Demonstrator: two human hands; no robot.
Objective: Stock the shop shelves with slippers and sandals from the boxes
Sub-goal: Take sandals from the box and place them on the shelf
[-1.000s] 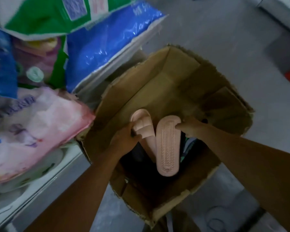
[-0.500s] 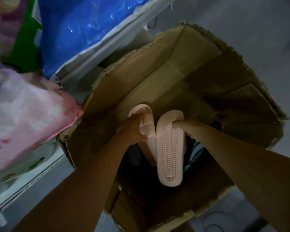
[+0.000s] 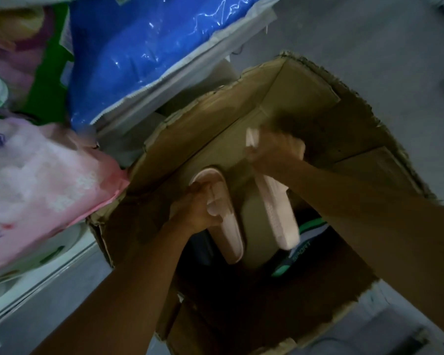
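Slippers: two pale pink slides, both held over the open cardboard box (image 3: 305, 80), apart from each other with a gap between them.
Left slipper (image 3: 223, 219): strap side up, toe end pointing toward the far wall of the box, heel end hanging down toward the dark inside.
Right slipper (image 3: 277, 211): sole side showing, with a ribbed tread; it sits higher than the other, its upper end blurred above the hand, its lower end down over the box contents.
Left hand (image 3: 195, 211): fingers curled round the strap of the left slipper, thumb on the near edge; the grip is closed on it.
Right hand (image 3: 269, 152): wrapped round the upper part of the right slipper and closed on it; the hand is blurred, so how each finger lies cannot be told.
Box: brown, worn, ragged along the flaps, standing open on the grey floor (image 3: 369, 34); both forearms reach in from the near side.
Inside the box: a dark shoe (image 3: 300, 252) with green trim and the word SPORT lies low at the right, under the right slipper; the rest is too dark to make out.
Beside the box: a shelf (image 3: 36, 278) at the left carries soft plastic packs, a pink pack (image 3: 44, 183) nearest the box corner, a blue pack (image 3: 144, 55) above it overhanging the box's far left edge, and a green pack (image 3: 49, 80) further left.
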